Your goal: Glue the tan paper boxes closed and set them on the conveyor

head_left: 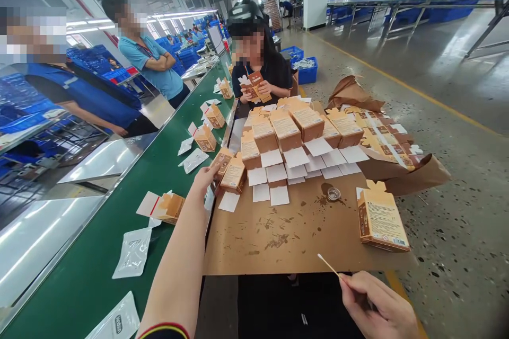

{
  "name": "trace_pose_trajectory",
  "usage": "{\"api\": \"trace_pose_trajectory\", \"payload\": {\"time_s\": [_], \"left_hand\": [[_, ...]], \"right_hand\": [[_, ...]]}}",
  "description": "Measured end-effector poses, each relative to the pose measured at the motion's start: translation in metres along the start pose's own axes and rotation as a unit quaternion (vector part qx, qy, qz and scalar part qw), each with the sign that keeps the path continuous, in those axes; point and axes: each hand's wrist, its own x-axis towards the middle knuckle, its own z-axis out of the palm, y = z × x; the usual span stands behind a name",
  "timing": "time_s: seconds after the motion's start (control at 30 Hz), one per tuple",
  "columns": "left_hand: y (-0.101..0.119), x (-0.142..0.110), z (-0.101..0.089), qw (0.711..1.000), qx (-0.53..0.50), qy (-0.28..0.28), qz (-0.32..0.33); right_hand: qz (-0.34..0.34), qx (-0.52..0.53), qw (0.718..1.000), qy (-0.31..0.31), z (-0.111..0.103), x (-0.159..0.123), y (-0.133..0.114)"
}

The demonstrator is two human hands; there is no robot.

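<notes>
- The right hand [376, 304] is low at the front; its thumb and index fingertips [345, 282] pinch together on the end of a wooden swab stick [329, 266], whose tip points up and left, away from the fingers.
- Ahead of those fingers, a small glass dish [333, 194] with dark residue sits on a brown kraft paper sheet [286, 243].
- To the right of the dish, beyond the swab tip, a printed cardboard box [382, 220] lies apart.
- The left hand [205, 181] reaches forward, fingers extended and slightly spread, their tips just beside a small cardboard box [222, 161]; I cannot tell whether they grip it.
- Past those fingertips, rows of cardboard boxes [286, 130] stand on white cards [278, 196].
- Left of the left hand runs a green conveyor belt [85, 270].
</notes>
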Motion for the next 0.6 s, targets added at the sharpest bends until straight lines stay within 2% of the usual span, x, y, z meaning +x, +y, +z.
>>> {"api": "trace_pose_trajectory", "payload": {"time_s": [0.1, 0.17, 0.23, 0.27, 0.3, 0.33, 0.43, 0.5, 0.6], "left_hand": [[-0.022, -0.039, -0.04, 0.998, -0.056, 0.029, 0.03], [-0.048, -0.074, -0.071, 0.989, -0.138, 0.029, 0.052], [-0.086, -0.116, -0.091, 0.975, -0.219, -0.028, 0.039], [-0.108, -0.138, -0.094, 0.967, -0.244, -0.071, 0.012], [-0.131, -0.159, -0.091, 0.957, -0.266, -0.117, -0.018], [-0.155, -0.18, -0.083, 0.944, -0.297, -0.14, -0.036], [-0.213, -0.225, -0.046, 0.901, -0.373, -0.198, -0.101], [-0.235, -0.24, -0.026, 0.864, -0.414, -0.256, -0.132], [-0.241, -0.243, -0.014, 0.781, -0.489, -0.361, -0.143]], "right_hand": [[0.036, 0.022, 0.998, 0.053, -0.018, 0.026, 0.005], [0.022, 0.002, 0.997, 0.075, -0.031, 0.048, 0.012], [0.0, -0.029, 0.996, 0.085, -0.041, 0.069, 0.021], [-0.01, -0.043, 0.995, 0.087, -0.045, 0.078, 0.027], [-0.021, -0.056, 0.995, 0.083, -0.046, 0.086, 0.033], [-0.034, -0.069, 0.994, 0.077, -0.046, 0.093, 0.038], [-0.066, -0.11, 0.991, 0.042, -0.041, 0.113, 0.052], [-0.05, -0.144, 0.988, -0.014, -0.036, 0.128, 0.058], [0.026, -0.194, 0.972, -0.13, -0.032, 0.149, 0.066]]}}
